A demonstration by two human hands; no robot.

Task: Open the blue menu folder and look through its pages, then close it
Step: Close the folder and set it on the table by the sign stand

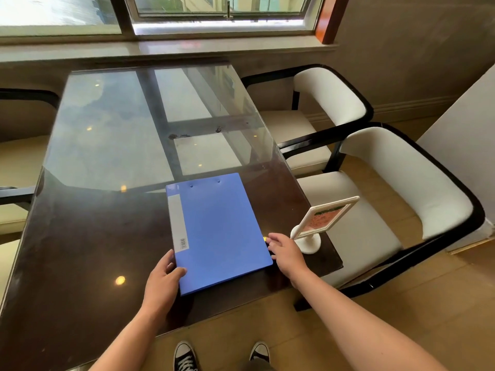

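Blue menu folder (218,231) lies shut and flat on the glass-topped table (107,236), between both hands. Left hand (163,282) grips the near spine corner, thumb on the cover, fingers curled at the edge; likely pinning it so it won't slide. Right hand (285,253) sits at the free long edge, fingers bent, tips at the cover lip, looks set to lift it. Stand-up sign (318,223) just beyond the right hand; watch the knuckles.
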